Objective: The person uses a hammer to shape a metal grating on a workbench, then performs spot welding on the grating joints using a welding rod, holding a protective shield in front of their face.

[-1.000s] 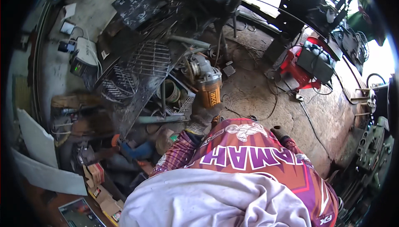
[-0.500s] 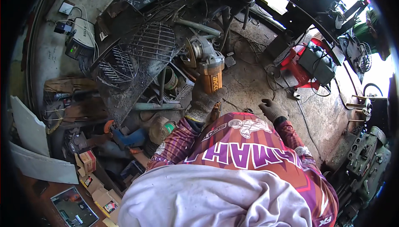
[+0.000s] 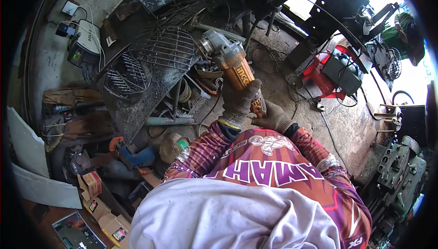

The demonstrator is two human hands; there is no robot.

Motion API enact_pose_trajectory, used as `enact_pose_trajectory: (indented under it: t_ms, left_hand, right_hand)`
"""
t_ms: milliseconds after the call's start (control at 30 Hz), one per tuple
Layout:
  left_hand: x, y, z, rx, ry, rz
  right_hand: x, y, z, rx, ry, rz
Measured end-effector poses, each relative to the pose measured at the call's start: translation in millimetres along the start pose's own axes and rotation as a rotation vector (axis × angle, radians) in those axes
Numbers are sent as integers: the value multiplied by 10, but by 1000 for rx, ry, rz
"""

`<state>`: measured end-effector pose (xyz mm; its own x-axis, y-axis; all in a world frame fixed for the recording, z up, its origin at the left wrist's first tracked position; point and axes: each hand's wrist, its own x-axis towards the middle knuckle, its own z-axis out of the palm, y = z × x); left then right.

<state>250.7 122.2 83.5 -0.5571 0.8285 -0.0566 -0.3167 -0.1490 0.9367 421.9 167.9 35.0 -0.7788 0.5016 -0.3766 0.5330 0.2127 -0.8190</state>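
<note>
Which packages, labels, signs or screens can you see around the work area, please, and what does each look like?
Small cardboard boxes: lower left floor, brown with red panels.
Flat tablet-like screen: bottom left corner, dark, grey-framed.
Boxy device: upper left, white and grey, small green lit display.
Tape roll: beside left sleeve, green label.
Angle grinder: in both hands, orange body with dark lettering.

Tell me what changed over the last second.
The orange angle grinder, on the ground a second ago, has been picked up. The gloved left hand grips its body and the gloved right hand holds the rear end. The round wire grilles and red welding machine stayed put.
</note>
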Motion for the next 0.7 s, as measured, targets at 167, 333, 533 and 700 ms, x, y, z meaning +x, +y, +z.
enact_pose_trajectory:
  t_ms: [167,333,533,700]
  left_hand:
    - [-36,-19,89,46,85,88]
    - [90,-57,76,29,71,150]
    - [176,643,-88,27,-79,216]
    - [335,855,-778,265,-237,408]
  right_hand:
    - [-91,-197,91,192,328,3]
    - [-110,-210,153,-71,610,-12]
    - [-43,-905,-180,35,416,103]
    - [123,-1152,-276,538,120,72]
